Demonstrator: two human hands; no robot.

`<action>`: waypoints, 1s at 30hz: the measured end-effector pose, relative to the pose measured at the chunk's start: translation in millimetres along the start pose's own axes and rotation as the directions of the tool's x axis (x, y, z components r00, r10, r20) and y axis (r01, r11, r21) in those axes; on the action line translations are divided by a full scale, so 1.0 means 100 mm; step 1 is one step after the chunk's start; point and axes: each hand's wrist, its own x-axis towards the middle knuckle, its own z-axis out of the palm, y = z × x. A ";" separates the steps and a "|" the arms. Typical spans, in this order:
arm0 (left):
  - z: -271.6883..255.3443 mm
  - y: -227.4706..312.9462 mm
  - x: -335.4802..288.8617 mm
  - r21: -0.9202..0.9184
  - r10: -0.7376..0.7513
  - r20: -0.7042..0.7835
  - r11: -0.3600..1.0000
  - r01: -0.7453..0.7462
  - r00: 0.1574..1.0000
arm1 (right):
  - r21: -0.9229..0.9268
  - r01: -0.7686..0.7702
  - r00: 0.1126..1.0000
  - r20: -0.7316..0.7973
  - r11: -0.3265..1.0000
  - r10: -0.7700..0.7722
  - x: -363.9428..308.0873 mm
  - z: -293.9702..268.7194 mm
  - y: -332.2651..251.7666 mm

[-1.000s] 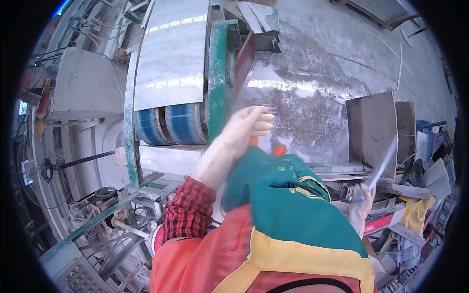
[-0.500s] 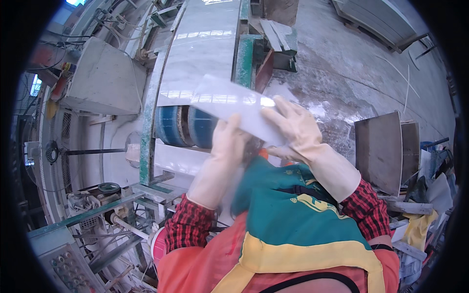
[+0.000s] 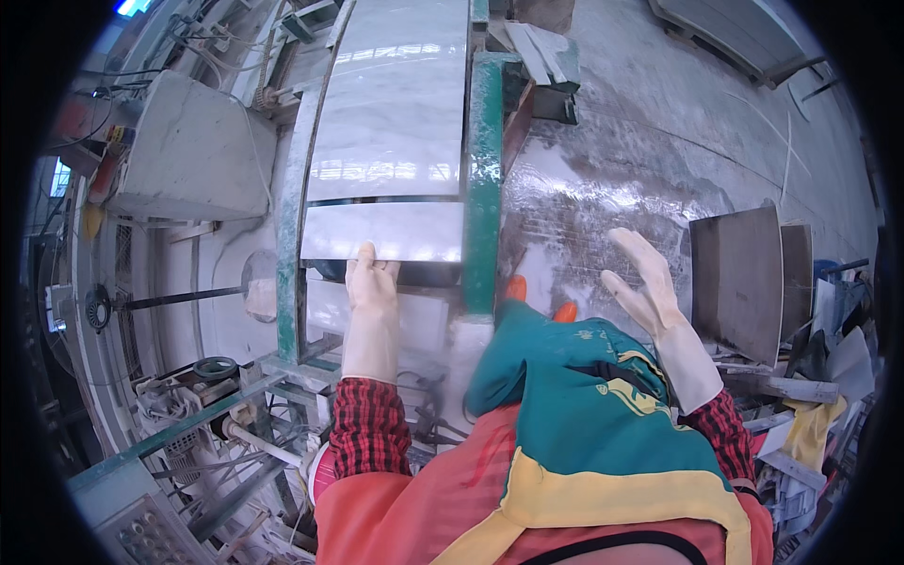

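Note:
A small white polished stone slab (image 3: 405, 222) lies across the end of the conveyor, between its side rails. My left hand (image 3: 373, 281), in a cream rubber glove, pinches the slab's near edge with the thumb on top; its other fingers are partly hidden at the edge. Beyond a narrow gap lies a longer white stone slab (image 3: 391, 122). Off to the right my gloved right hand (image 3: 650, 282) hangs in the air over the wet floor, fingers stretched apart and holding nothing.
A green rail (image 3: 486, 179) borders the conveyor on the right. Brown-faced panels (image 3: 736, 287) lean at the right beside scrap pieces. A control box with buttons (image 3: 141, 532) sits at lower left, near a green handwheel (image 3: 215, 368). A large pale block (image 3: 196, 151) stands at the left.
The slab, tilted in both hands before, is now down flat on the conveyor, covering the blue rollers. My right hand has let go and moved right; my left hand stays at the slab's edge.

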 end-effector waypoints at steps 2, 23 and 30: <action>0.00 -0.03 0.07 -0.007 0.005 -0.032 1.000 -0.005 0.999 | 0.032 -0.060 0.997 -0.038 0.998 0.061 -0.16 0.02 0.18; -0.01 -0.07 0.44 -0.051 -0.016 -0.065 0.999 0.012 0.998 | 0.285 -0.446 0.894 0.110 0.848 0.434 -0.51 0.07 0.21; 0.03 0.06 0.40 0.348 -0.053 -0.129 0.933 0.095 0.990 | 0.263 -0.494 0.869 0.168 0.828 0.465 -0.44 0.03 0.11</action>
